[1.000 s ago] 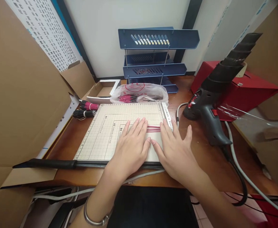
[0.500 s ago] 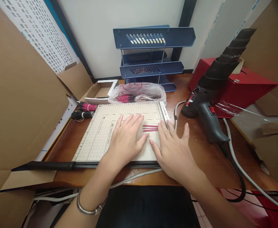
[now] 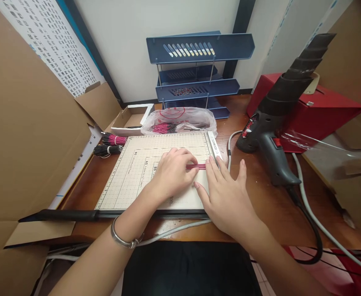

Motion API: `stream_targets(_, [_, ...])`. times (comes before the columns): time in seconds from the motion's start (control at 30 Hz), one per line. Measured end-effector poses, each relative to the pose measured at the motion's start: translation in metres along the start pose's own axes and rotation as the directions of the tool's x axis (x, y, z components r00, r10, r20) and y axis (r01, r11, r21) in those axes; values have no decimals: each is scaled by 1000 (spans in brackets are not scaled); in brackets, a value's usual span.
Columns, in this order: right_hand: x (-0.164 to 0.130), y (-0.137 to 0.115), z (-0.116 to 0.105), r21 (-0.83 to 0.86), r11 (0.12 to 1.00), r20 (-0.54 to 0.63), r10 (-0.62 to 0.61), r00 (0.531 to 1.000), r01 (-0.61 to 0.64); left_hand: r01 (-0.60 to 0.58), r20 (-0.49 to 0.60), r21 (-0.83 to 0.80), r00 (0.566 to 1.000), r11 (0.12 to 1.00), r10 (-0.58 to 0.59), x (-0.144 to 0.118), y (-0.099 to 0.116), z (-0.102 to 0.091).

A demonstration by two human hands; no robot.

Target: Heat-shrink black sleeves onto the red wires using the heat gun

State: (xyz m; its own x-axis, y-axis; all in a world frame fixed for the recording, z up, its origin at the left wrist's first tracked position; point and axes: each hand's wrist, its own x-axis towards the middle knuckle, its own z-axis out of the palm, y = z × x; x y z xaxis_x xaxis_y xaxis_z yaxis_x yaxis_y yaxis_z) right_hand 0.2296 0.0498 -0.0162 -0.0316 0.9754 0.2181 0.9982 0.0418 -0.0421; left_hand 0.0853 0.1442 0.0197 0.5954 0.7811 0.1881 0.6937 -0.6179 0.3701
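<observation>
The bare left hand [image 3: 177, 170] is holding an arched pinch. The bare right hand [image 3: 225, 189] is lying palm-down, outstretched.

I make out deep pink on the wires [image 3: 201, 166], while the cutting board [image 3: 128, 181] shows me cream ruled with a dark grid, and its handle [image 3: 72, 215] plain black. I see brown on the table [image 3: 260, 209], blue on the slotted tray rack [image 3: 232, 47], and bright red on the box [image 3: 325, 115]. The heat gun [image 3: 268, 111] reads charcoal to me, its switch [image 3: 276, 142] red; the plastic bag [image 3: 195, 117] looks milky, printed in red.
</observation>
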Motion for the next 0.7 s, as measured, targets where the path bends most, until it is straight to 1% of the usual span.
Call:
stream_targets(0.13, [1, 0, 0, 1, 1000, -19, -2, 1000, 2, -2, -10, 18, 1000, 1000, 2, 0, 1, 2])
stream_targets(0.33, [1, -1, -2, -9, 1000, -10, -12, 1000, 12, 10, -37, 49, 999, 999, -8, -1, 7, 4])
stream_targets(0.47, [1, -2, -2, -4, 1000, -10, -9, 1000, 9, 45, -77, 90, 996, 995, -38, -17, 11, 3])
stream_targets(0.53, [0, -2, -2, 0, 1000, -18, -9, 1000, 9, 39, -82, 123, 996, 992, -29, -29, 14, 2])
stream_targets(0.6, [0, -1, -2, 0, 1000, -30, -12, 999, 12, 26, -66, 165, 998, 986, -15, -40, 17, 1])
stream_targets(0.7, [-1, -1, -3, 1, 1000, -41, -19, 999, 19, 42, -19, 233, 999, 972, -38, -50, 19, 3])
